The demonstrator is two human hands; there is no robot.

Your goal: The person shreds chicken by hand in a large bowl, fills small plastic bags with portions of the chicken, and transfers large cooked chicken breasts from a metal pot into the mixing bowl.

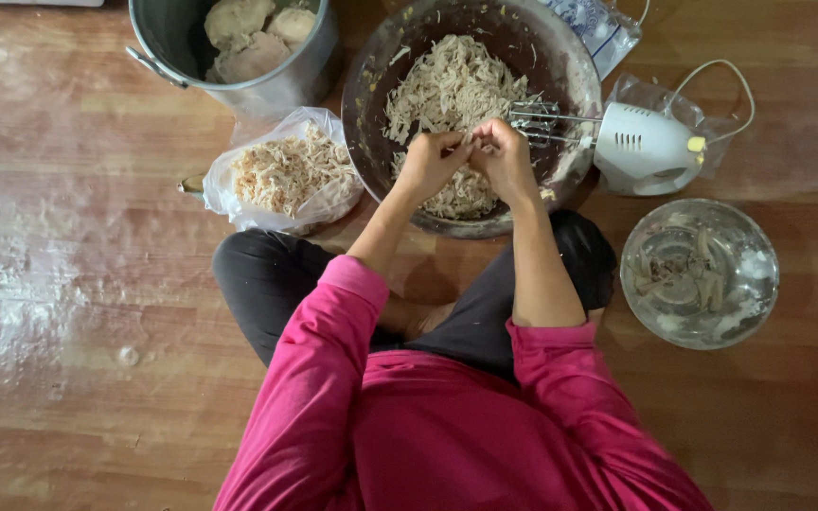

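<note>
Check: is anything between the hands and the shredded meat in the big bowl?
Nothing visible. Left hand and right hand meet directly over the shredded meat in the bowl. The mixer lies on the rim to the right, its beaters beside the right hand.

Place: home floor used for cooking
Evidence: wooden floor, far pot, electric hand mixer at right

One head camera looks steeply down, close over the lap.

The steel pot is cut off by the top edge, and what the fingertips pinch is too small to tell.
</note>
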